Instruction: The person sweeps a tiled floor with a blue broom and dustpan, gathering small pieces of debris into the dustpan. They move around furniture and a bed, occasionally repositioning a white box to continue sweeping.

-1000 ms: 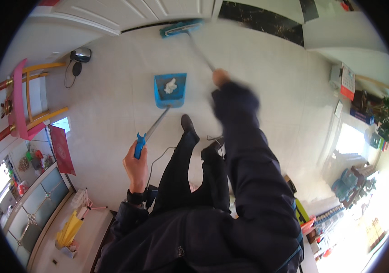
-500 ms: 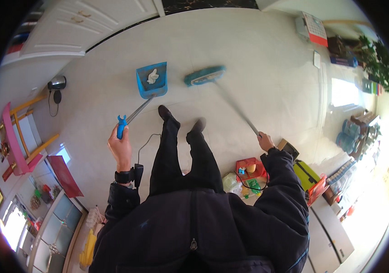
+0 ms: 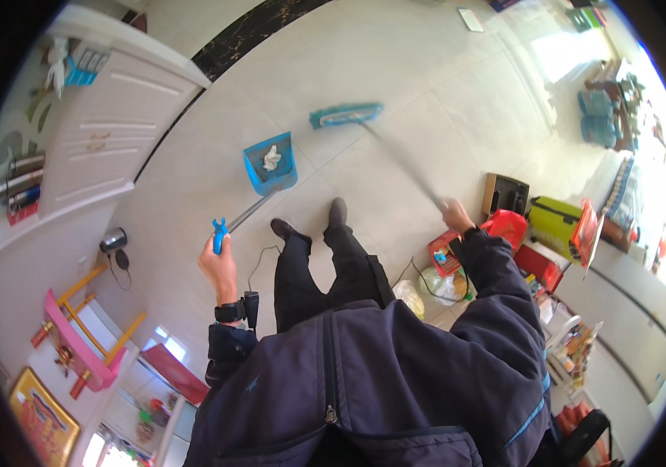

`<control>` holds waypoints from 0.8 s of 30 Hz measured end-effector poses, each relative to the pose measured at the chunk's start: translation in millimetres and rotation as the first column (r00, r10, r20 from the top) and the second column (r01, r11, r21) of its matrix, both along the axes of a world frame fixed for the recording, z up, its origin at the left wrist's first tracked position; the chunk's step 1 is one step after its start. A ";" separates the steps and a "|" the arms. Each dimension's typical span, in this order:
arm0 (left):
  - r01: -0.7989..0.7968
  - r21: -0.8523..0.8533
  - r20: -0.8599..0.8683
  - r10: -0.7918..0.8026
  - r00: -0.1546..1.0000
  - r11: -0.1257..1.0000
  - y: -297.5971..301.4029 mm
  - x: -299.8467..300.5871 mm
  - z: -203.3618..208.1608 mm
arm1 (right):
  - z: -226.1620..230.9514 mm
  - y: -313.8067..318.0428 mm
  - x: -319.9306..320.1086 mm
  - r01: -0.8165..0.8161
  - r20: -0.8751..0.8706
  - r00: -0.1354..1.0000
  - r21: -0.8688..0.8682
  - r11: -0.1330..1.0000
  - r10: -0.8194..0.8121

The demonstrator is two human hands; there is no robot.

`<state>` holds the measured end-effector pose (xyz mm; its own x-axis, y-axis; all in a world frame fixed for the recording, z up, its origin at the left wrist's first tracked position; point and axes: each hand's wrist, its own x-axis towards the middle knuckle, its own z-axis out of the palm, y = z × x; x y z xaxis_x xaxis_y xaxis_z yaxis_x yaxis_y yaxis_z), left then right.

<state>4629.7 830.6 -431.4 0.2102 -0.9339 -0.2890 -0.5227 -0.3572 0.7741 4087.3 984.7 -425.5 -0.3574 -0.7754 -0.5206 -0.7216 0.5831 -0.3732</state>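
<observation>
My left hand (image 3: 218, 268) is closed round the blue grip of a long-handled dustpan, whose thin metal pole slants up and right. At its end, the blue dustpan (image 3: 274, 184) rests on the floor ahead of my left shoe, with a crumpled white tissue (image 3: 272, 158) inside. In my right hand (image 3: 456, 215) is the long handle of a broom. Its blue-green head (image 3: 346, 115) is on the floor, right of the dustpan and a little farther off, slightly blurred. The two heads are apart.
White cabinet doors (image 3: 103, 128) stand at the left, near a dark threshold strip (image 3: 259, 31). A small kettle-like appliance (image 3: 113, 239) is by the left wall. Near my right arm are an open box (image 3: 504, 194), red and lime-green bags, and a red basket (image 3: 445, 253).
My view has turned to the right, so the cabinet and chair have swung down the left side. My right foot has come forward. Dustpan and broom have moved along with me.
</observation>
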 end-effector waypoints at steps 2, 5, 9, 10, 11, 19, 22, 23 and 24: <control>0.090 -0.017 0.057 -0.089 0.994 0.996 -5.0 -5.4 6.5 | -15.7 -24.6 3.2 -0.119 -0.106 0.989 -0.131 0.984 0.106; 0.188 -0.016 0.076 -0.186 0.980 0.982 -12.4 -12.2 10.3 | -62.9 -60.7 19.6 -0.323 -0.452 0.860 -0.127 0.938 0.235; 0.259 -0.006 0.025 -0.259 0.966 0.966 -16.3 -10.9 6.0 | -149.4 -55.7 56.3 -0.463 -0.648 0.584 0.228 0.856 0.488; 0.277 -0.010 0.036 -0.277 0.960 0.961 -16.6 -8.3 4.9 | -170.1 -34.1 75.1 -0.385 -0.588 0.679 0.224 0.895 0.440; 0.301 -0.006 0.040 -0.300 0.953 0.954 -17.7 -5.8 3.0 | -187.6 -11.0 93.1 -0.225 -0.475 0.828 0.208 0.952 0.299; 0.459 -0.015 0.016 -0.459 0.888 0.888 -21.0 26.3 -13.0 | -134.9 122.5 196.7 0.595 0.446 0.604 0.298 0.747 -0.660; 0.517 -0.017 0.009 -0.517 0.856 0.856 -28.0 36.5 -16.3 | -81.5 105.3 220.9 0.786 0.430 0.346 0.352 0.508 -0.834; 0.546 -0.005 0.011 -0.546 0.838 0.838 -32.1 40.7 -16.9 | -68.5 98.5 228.0 0.832 0.387 0.283 0.355 0.426 -0.877; 0.573 -0.004 0.003 -0.573 0.819 0.819 -35.5 43.3 -17.0 | -58.1 92.4 230.1 0.867 0.378 0.213 0.352 0.352 -0.901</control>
<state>4672.9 795.1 -448.4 -0.3633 -0.8871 -0.2849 -0.6330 0.0106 0.7741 4317.3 1077.2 -483.6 -0.5141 -0.0827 -0.8537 0.5201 0.7614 -0.3870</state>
